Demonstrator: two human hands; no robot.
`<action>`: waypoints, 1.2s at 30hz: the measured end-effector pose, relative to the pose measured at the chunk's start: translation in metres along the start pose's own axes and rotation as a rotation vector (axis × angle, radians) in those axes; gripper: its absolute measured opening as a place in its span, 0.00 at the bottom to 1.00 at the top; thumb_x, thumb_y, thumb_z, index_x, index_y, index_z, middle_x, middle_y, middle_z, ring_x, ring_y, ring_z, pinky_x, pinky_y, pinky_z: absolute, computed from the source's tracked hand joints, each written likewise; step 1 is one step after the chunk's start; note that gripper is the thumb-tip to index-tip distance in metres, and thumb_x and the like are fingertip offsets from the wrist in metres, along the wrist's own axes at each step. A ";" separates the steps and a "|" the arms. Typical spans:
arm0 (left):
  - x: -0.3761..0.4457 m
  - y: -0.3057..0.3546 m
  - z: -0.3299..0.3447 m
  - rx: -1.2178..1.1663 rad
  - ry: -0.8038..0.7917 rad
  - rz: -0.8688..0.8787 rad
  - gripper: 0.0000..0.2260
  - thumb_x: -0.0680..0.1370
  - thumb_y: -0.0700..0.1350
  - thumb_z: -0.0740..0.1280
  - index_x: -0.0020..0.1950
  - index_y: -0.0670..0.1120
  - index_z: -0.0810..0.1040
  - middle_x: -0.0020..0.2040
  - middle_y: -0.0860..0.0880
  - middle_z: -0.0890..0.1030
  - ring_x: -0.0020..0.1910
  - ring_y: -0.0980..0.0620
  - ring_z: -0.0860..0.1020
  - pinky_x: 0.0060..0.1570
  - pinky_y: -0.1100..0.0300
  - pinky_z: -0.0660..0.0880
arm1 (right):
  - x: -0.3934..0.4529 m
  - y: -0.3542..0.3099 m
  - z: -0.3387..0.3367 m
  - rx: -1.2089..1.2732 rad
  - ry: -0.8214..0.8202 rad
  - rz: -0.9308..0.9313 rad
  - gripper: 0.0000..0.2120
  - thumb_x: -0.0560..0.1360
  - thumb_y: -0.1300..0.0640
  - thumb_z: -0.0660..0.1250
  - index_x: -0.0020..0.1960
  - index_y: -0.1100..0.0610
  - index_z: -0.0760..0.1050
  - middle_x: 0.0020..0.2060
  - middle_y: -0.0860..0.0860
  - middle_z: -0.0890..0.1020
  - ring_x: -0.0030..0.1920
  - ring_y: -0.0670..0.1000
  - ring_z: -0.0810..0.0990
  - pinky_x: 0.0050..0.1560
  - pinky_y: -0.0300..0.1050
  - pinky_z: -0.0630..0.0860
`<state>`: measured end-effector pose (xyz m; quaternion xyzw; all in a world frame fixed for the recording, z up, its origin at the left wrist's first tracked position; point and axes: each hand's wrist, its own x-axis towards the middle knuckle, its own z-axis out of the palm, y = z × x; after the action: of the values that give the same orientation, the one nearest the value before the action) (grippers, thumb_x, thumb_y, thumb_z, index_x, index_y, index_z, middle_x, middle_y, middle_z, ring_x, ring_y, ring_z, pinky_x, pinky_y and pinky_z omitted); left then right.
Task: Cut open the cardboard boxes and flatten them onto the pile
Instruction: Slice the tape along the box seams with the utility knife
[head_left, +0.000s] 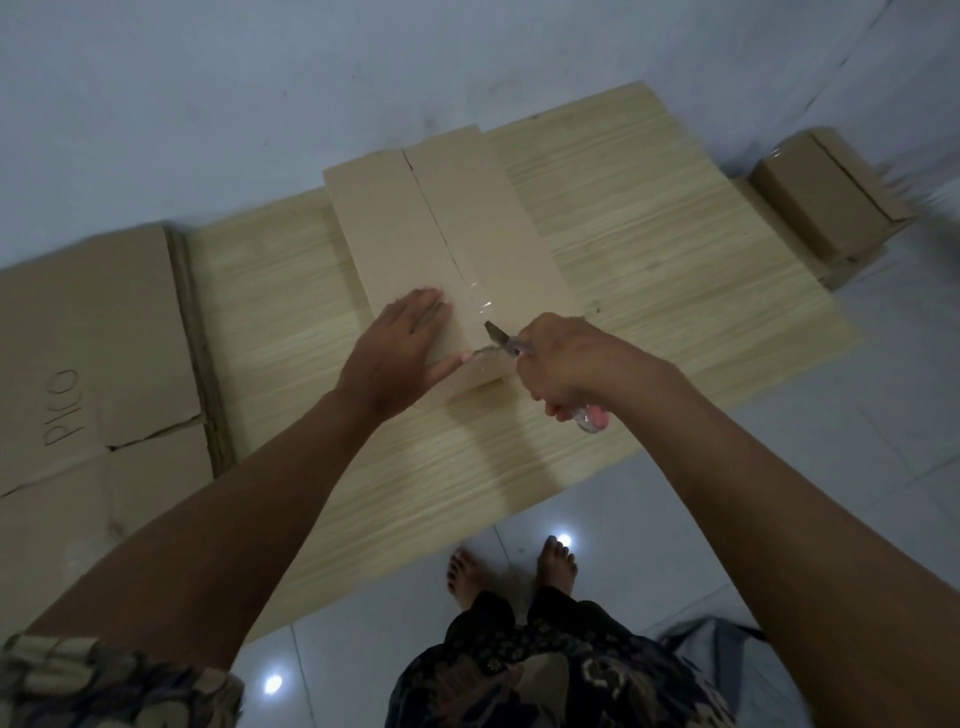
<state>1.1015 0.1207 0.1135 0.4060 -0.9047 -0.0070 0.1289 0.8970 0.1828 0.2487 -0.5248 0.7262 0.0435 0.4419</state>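
Head view: my flat left hand (402, 345) steadies the long tan cardboard box (441, 249) mid-frame while my right hand (563, 364) grips the clear-handled knife (511, 343), its tape seemingly half-slit, with flattened brown cardboard (88, 332) piled left and a sealed box (826, 195) waiting upper right.

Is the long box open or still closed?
Still closed: the box's top flaps lie flat, meeting along the middle seam, clear tape near the knife.

R hand (563, 364) w/ knife (501, 340) on box (395, 234)

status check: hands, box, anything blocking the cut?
Left hand flat on box, holding it down. Right hand grips cutter, blade at taped seam, near end. Left thumb close to blade; otherwise nothing blocking.
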 end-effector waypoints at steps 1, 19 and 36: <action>-0.001 0.002 0.000 0.040 0.003 0.026 0.30 0.82 0.59 0.60 0.71 0.35 0.73 0.70 0.35 0.74 0.70 0.35 0.73 0.67 0.39 0.72 | 0.001 -0.001 0.000 -0.008 -0.012 0.004 0.08 0.80 0.67 0.60 0.53 0.66 0.78 0.39 0.62 0.84 0.35 0.59 0.86 0.45 0.58 0.84; 0.004 0.013 0.007 0.260 -0.094 -0.066 0.26 0.88 0.51 0.47 0.70 0.33 0.72 0.68 0.32 0.74 0.65 0.31 0.75 0.60 0.35 0.76 | 0.005 0.008 0.032 0.057 0.171 -0.051 0.15 0.80 0.61 0.56 0.62 0.57 0.75 0.50 0.60 0.80 0.41 0.59 0.84 0.35 0.52 0.84; 0.001 0.016 0.008 0.218 -0.044 -0.094 0.27 0.88 0.51 0.44 0.70 0.34 0.73 0.67 0.34 0.76 0.64 0.32 0.76 0.61 0.36 0.76 | 0.010 0.022 0.038 0.244 0.155 -0.138 0.14 0.83 0.56 0.55 0.62 0.54 0.76 0.37 0.56 0.82 0.31 0.54 0.85 0.34 0.50 0.84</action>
<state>1.0872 0.1297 0.1081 0.4592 -0.8827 0.0764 0.0635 0.9009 0.2057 0.2105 -0.5176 0.7202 -0.1161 0.4471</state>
